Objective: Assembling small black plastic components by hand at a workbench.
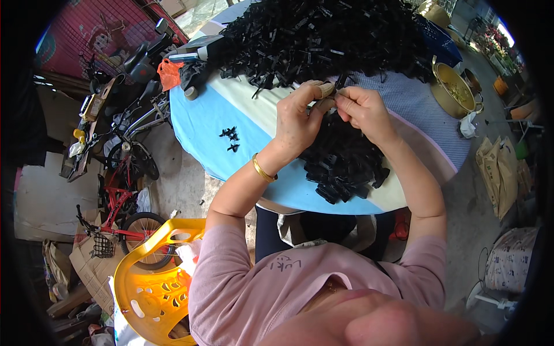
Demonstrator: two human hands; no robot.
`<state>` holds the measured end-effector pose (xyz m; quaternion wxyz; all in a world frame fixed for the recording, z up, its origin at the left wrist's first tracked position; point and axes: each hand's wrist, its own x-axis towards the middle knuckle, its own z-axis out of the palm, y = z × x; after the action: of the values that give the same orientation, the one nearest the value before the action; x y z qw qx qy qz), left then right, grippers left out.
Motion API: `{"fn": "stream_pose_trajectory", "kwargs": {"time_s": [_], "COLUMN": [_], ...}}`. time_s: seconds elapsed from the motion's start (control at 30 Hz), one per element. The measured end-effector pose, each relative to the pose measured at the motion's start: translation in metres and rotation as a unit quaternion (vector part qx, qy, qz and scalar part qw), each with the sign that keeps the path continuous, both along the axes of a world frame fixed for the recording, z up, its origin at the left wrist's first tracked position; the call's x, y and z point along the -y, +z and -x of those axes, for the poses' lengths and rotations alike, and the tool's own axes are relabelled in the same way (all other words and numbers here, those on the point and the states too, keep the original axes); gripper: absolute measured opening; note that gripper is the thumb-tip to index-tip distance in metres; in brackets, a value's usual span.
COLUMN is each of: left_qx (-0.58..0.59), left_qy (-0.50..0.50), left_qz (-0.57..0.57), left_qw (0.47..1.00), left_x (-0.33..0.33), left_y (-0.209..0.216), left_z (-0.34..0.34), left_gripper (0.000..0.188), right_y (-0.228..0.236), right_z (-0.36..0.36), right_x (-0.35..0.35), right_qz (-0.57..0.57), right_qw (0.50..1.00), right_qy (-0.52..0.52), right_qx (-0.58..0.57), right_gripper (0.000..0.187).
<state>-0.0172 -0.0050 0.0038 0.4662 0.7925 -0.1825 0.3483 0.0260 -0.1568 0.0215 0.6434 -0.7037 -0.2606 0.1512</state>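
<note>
pinching, both hands, fingertips almost meeting above the table. left hand (301, 112): thumb and finger drawn tightly together on a small black piece (334, 96); beige finger cover (326, 89) worn at the fingertips. right hand (365, 112): thumb and forefinger likewise closed on the same piece, from its three o'clock side. most of the piece is hidden by the fingers; its shape cannot be told.

positions, taken from the hands:
- six o'clock, just below: smaller heap (343, 170) of black pieces, between the forearms.
- twelve o'clock: large pile (329, 40) of similar black pieces, covering the far part of the table (199, 124).
- between eight and nine: small cluster (231, 136) of black pieces, apart from both heaps, on light blue cloth.
- nine, at table edge: orange-red bag (169, 75).
- two: dark blue box (443, 45), beside the pile.
- three: brass-coloured pot (441, 86), two-handled.

beyond the table: red bicycle (121, 202) at eight, yellow chair (153, 297) between seven and eight, brown sacks (496, 179) at four.
</note>
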Motion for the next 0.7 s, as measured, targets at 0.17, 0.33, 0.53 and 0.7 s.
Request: {"fn": "stream_pose_trajectory", "kwargs": {"time_s": [0.17, 0.33, 0.53, 0.7], "left_qx": [-0.037, -0.137, -0.281, -0.295], "left_qy": [-0.031, -0.195, -0.338, -0.324], "left_qz": [0.113, 0.332, 0.514, 0.416], "left_qw": [0.992, 0.912, 0.736, 0.797], "left_x": [0.006, -0.004, -0.016, -0.01], "left_y": [-0.008, -0.005, 0.002, 0.001], "left_z": [-0.009, -0.011, -0.017, -0.011], "left_gripper": [0.022, 0.031, 0.029, 0.038], "right_y": [-0.008, -0.003, 0.006, 0.009], "right_z": [-0.012, -0.007, -0.007, -0.004], "right_x": [0.001, -0.001, 0.01, 0.009], "right_qz": [0.005, -0.044, 0.016, -0.056], "right_qw": [0.997, 0.961, 0.93, 0.916], "right_qy": [-0.006, -0.058, -0.059, -0.072], "right_qx": [0.076, 0.265, 0.362, 0.391], "right_gripper": [0.013, 0.008, 0.011, 0.014]}}
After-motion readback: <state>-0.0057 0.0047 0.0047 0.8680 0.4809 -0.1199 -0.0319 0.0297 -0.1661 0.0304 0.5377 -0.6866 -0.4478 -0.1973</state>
